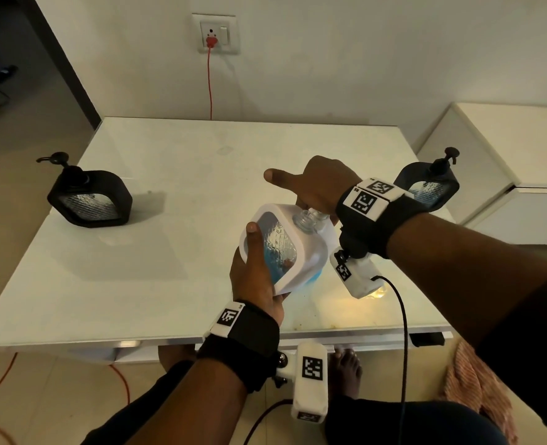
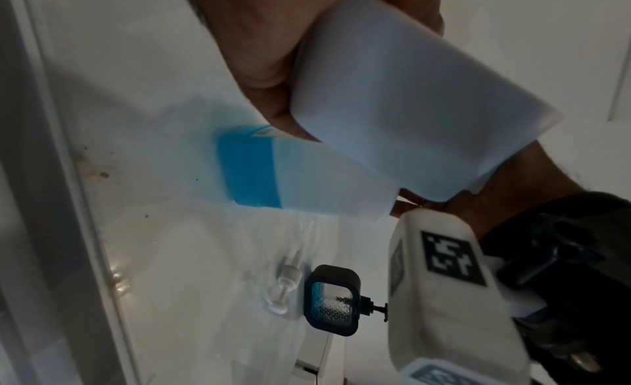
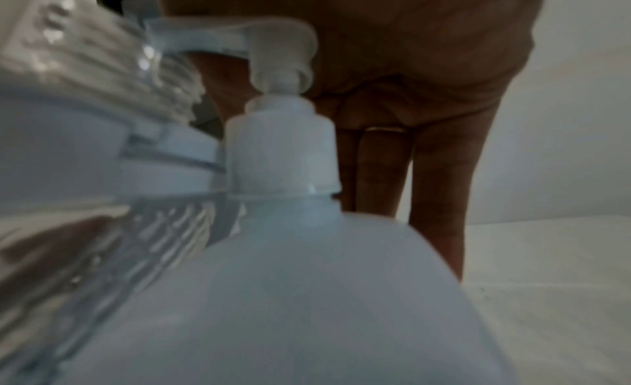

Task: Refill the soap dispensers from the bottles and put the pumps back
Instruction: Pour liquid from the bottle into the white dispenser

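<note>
While our left hand (image 1: 256, 277) grips the tilted white dispenser (image 1: 285, 248), our right hand (image 1: 317, 187), at its one o'clock, holds the refill bottle (image 3: 307, 296); thumb extended.

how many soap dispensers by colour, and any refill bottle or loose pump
Black soap dispensers: 2
White soap dispenser: 1
Refill bottle: 1
Loose white pump: 1
Total: 5
</note>
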`<action>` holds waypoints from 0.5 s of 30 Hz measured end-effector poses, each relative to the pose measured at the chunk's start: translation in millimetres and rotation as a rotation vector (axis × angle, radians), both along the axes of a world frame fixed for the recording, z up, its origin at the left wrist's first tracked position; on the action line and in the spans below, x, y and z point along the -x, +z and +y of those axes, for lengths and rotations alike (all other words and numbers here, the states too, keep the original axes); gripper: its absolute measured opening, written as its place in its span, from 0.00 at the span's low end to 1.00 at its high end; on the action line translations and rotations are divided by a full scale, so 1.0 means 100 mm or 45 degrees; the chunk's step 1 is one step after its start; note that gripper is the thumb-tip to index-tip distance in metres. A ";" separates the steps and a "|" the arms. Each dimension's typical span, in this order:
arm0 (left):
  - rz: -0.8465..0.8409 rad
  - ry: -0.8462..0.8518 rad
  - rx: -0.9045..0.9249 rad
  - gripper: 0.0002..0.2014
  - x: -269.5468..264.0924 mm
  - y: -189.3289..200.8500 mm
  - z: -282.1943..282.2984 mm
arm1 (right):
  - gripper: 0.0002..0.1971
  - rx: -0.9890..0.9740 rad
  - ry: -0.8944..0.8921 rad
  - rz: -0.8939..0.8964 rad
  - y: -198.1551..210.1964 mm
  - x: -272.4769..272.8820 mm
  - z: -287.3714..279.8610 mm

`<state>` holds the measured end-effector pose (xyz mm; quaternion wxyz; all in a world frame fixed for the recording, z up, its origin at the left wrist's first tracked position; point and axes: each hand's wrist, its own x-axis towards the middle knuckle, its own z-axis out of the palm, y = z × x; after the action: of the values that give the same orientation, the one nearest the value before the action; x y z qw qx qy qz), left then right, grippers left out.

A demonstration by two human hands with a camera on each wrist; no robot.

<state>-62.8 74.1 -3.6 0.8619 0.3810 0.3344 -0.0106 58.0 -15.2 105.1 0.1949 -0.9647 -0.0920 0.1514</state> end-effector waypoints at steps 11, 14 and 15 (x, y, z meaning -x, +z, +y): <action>-0.016 -0.004 -0.015 0.22 -0.01 0.01 -0.01 | 0.46 -0.070 0.001 0.067 0.05 0.01 0.00; -0.020 0.009 -0.005 0.22 0.00 0.01 -0.01 | 0.43 0.008 0.022 -0.045 -0.03 -0.01 0.00; -0.023 0.009 -0.002 0.21 0.00 0.01 -0.01 | 0.43 0.021 0.024 -0.071 -0.05 -0.02 -0.01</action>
<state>-62.9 73.1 -2.6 0.8646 0.3807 0.3280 -0.0039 60.0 -15.8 100.2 0.1830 -0.9692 -0.1051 0.1270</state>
